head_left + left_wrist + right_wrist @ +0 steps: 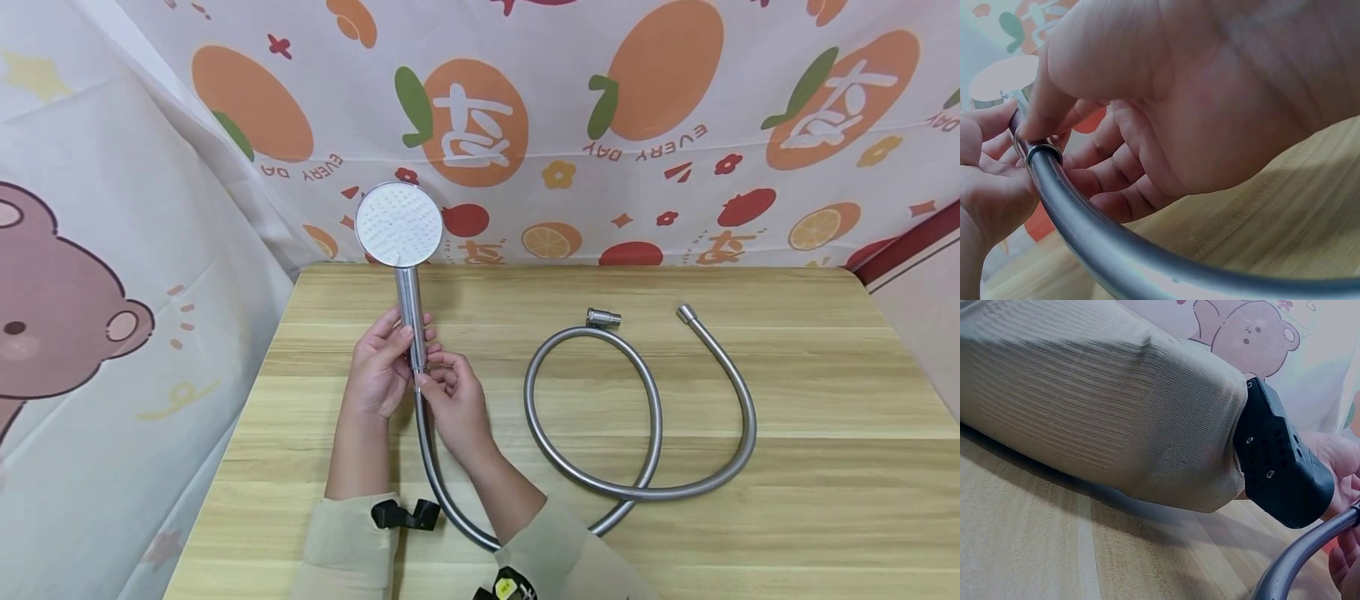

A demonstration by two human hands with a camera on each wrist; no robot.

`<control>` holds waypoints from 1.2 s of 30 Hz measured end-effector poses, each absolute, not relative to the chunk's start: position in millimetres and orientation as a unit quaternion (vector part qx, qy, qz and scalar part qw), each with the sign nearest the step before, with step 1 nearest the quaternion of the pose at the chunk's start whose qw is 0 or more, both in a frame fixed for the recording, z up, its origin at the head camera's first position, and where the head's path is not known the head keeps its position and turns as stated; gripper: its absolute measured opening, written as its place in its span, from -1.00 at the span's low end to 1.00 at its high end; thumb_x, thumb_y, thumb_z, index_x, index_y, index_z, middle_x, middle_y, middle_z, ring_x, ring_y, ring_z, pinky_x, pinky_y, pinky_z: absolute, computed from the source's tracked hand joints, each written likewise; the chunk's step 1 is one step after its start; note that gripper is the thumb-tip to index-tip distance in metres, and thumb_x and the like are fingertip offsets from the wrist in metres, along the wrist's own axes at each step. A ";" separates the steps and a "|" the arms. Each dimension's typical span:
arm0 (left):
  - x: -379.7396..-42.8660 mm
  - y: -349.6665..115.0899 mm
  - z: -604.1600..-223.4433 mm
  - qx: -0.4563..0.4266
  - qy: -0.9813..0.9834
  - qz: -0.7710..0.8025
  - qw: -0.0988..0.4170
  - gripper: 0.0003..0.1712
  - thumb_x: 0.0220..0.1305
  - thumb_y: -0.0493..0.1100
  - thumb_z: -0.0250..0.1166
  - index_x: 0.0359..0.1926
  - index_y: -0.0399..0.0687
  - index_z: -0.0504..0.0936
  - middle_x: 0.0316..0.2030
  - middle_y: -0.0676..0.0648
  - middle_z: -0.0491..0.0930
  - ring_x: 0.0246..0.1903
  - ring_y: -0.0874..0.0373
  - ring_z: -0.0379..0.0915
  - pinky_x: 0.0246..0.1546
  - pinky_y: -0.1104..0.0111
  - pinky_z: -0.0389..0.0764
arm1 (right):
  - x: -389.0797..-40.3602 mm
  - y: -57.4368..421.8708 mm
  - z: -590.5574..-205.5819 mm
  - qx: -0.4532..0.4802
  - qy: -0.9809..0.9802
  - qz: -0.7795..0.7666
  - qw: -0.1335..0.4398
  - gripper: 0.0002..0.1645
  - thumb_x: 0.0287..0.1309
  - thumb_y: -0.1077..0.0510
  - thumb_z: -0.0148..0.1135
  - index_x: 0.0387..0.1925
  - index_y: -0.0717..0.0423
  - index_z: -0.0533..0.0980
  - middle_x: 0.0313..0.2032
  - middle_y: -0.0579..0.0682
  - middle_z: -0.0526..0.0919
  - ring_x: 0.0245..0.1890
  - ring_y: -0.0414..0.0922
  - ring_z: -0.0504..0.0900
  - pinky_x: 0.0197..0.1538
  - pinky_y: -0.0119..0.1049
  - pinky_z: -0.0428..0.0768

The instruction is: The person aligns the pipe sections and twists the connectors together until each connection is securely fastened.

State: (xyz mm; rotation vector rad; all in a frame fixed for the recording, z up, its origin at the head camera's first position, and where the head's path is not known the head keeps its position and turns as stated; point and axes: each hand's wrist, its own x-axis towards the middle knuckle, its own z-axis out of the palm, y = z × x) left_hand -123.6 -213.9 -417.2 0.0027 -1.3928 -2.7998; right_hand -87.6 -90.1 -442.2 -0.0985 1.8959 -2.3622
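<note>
A silver shower head [399,225] with a round white face stands upright in my left hand [381,371], which grips its handle [409,304] with the thumb across the front. Just below, my right hand [459,408] pinches the hose's end fitting [418,379] at the base of the handle. From there the grey shower hose [431,467] curves down and runs behind the right forearm. In the left wrist view a metal collar [1044,153] rings the hose by the right fingertips. How tightly the fitting joins the handle cannot be seen.
The hose loops across the wooden table [825,483] to the right, its free end [686,312] pointing away. A small metal connector [603,317] lies at the loop's top. A fruit-print cloth [555,100] hangs behind the table's far edge, and a bear-print cloth [187,292] at the left.
</note>
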 end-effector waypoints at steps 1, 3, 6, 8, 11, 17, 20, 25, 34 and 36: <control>-123.6 -214.2 -417.5 0.000 -0.442 -0.897 0.006 -0.50 0.38 -0.38 0.16 0.32 -0.18 0.42 -0.09 -0.15 0.70 -0.20 0.10 0.71 -0.10 0.19 0.73 | -87.2 -89.6 -441.7 -0.029 0.623 -0.780 0.060 -0.68 0.27 0.26 0.21 0.06 0.11 0.48 -0.27 0.13 0.69 -0.40 -0.21 0.56 -0.35 -0.45 0.58; -123.3 -214.6 -417.5 -0.001 -0.437 -0.899 0.004 -0.52 0.39 -0.38 0.15 0.31 -0.18 0.43 -0.09 -0.15 0.70 -0.21 0.09 0.71 -0.12 0.17 0.74 | -86.8 -88.8 -440.7 -0.023 0.621 -0.781 0.064 -0.70 0.31 0.25 0.15 0.06 0.11 0.50 -0.26 0.16 0.71 -0.42 -0.22 0.56 -0.36 -0.42 0.58; -122.6 -214.5 -416.9 -0.003 -0.433 -0.902 0.003 -0.53 0.39 -0.39 0.13 0.30 -0.18 0.44 -0.10 -0.15 0.70 -0.21 0.09 0.71 -0.12 0.17 0.74 | -86.4 -88.6 -441.2 -0.023 0.623 -0.780 0.059 -0.71 0.32 0.23 0.16 0.06 0.11 0.51 -0.25 0.16 0.71 -0.41 -0.21 0.57 -0.34 -0.42 0.59; -122.3 -214.2 -416.6 -0.004 -0.433 -0.902 0.004 -0.53 0.39 -0.40 0.13 0.29 -0.17 0.45 -0.10 -0.15 0.70 -0.20 0.09 0.71 -0.10 0.17 0.73 | -86.4 -89.1 -442.3 -0.030 0.624 -0.779 0.051 -0.69 0.28 0.22 0.23 0.05 0.12 0.51 -0.23 0.15 0.69 -0.37 -0.20 0.57 -0.30 -0.46 0.59; -121.8 -213.4 -415.9 -0.003 -0.439 -0.899 0.004 -0.51 0.38 -0.40 0.14 0.31 -0.18 0.44 -0.09 -0.14 0.70 -0.20 0.10 0.71 -0.08 0.18 0.73 | -86.3 -89.7 -444.1 -0.041 0.630 -0.774 0.038 -0.61 0.17 0.19 0.36 0.03 0.11 0.51 -0.21 0.07 0.63 -0.30 -0.20 0.57 -0.24 -0.49 0.61; -121.5 -212.5 -415.1 0.001 -0.447 -0.894 0.003 -0.47 0.38 -0.38 0.16 0.34 -0.20 0.39 -0.07 -0.14 0.69 -0.20 0.11 0.70 -0.08 0.18 0.73 | -87.1 -89.6 -448.3 -0.048 0.645 -0.763 0.024 -0.55 0.05 0.18 0.47 -0.01 0.05 0.51 -0.27 0.00 0.59 -0.32 -0.18 0.55 -0.28 -0.49 0.61; -121.7 -212.5 -416.0 -0.001 -0.446 -0.895 0.006 -0.48 0.38 -0.38 0.16 0.34 -0.22 0.38 -0.07 -0.15 0.69 -0.20 0.11 0.70 -0.09 0.18 0.73 | -87.1 -90.3 -448.2 -0.048 0.639 -0.767 0.022 -0.56 0.08 0.22 0.44 0.00 0.08 0.51 -0.28 0.05 0.62 -0.33 -0.18 0.56 -0.29 -0.50 0.60; -122.1 -213.0 -417.5 -0.009 -0.435 -0.900 0.009 -0.51 0.39 -0.39 0.13 0.32 -0.21 0.41 -0.07 -0.17 0.69 -0.20 0.09 0.71 -0.12 0.18 0.74 | -86.4 -90.6 -443.7 -0.036 0.629 -0.775 0.043 -0.63 0.21 0.27 0.29 0.06 0.14 0.49 -0.26 0.17 0.69 -0.37 -0.21 0.57 -0.33 -0.52 0.56; -121.6 -212.9 -415.3 -0.004 -0.435 -0.900 0.006 -0.48 0.39 -0.39 0.13 0.35 -0.21 0.37 -0.07 -0.16 0.69 -0.20 0.10 0.71 -0.11 0.19 0.74 | -79.7 -84.7 -419.2 -0.028 0.642 -0.765 0.048 -0.64 0.20 0.31 0.28 0.04 0.22 0.49 -0.19 0.17 0.65 -0.34 -0.18 0.54 -0.31 -0.53 0.54; -121.3 -212.6 -414.7 -0.001 -0.440 -0.898 0.005 -0.46 0.39 -0.38 0.15 0.36 -0.22 0.35 -0.06 -0.15 0.68 -0.19 0.11 0.70 -0.09 0.20 0.73 | -77.5 -82.8 -413.3 -0.029 0.650 -0.758 0.047 -0.60 0.13 0.31 0.36 0.02 0.22 0.49 -0.19 0.11 0.61 -0.32 -0.17 0.52 -0.30 -0.54 0.55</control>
